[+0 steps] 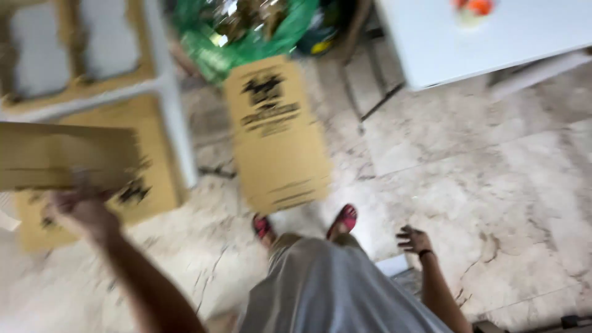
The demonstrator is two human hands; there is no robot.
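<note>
The left hand (pixel 77 209), at nine o'clock in the view, has its fingers closed on the lower edge of a flat brown cardboard sheet (pixel 65 154), held up off the floor and partly over another cardboard piece (pixel 148 185) lying by a white table leg (pixel 176 117); the step in hand looks like lifting and carrying that sheet, and any next move would call for a steady grip and clearance from the leg; the right hand (pixel 414 239), at four o'clock, hangs empty with fingers spread; a folded cardboard box (pixel 277 135) lies at twelve o'clock before the red sandals (pixel 345 219); motion blur smears the grip, so which fingers pinch is unclear; the sheet's left end is cut off; the green bag (pixel 246 31) at the top holds things too blurred to make out.
</note>
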